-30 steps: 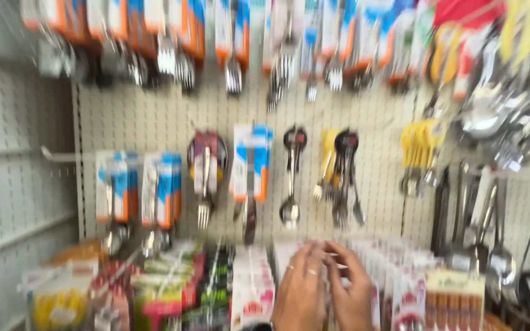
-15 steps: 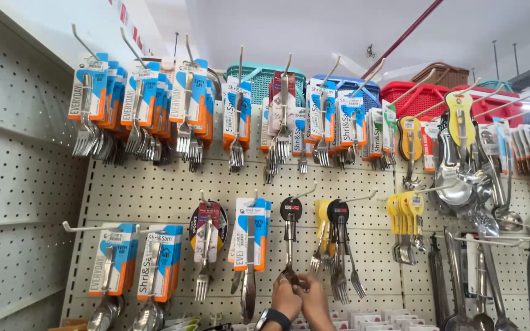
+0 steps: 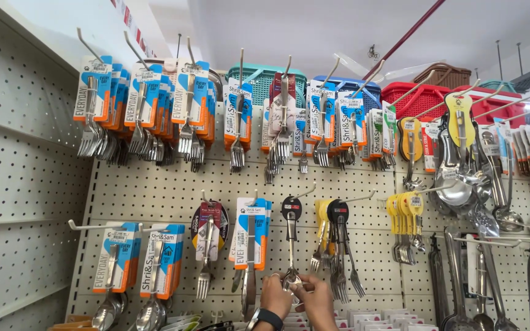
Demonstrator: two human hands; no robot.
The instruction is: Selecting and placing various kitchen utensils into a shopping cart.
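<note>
reaching up together: left hand [image 3: 275, 296] and right hand [image 3: 317, 300] both pinch the bowl end of the hanging spoon [image 3: 291, 245], its handle running straight up to the black card [image 3: 291, 208] above.

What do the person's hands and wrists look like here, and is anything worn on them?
Both hands are bare, no gloves or visible sleeves. The left hand has a black wristwatch on its wrist and what looks like a ring on one finger. The right hand shows nothing worn.
</note>
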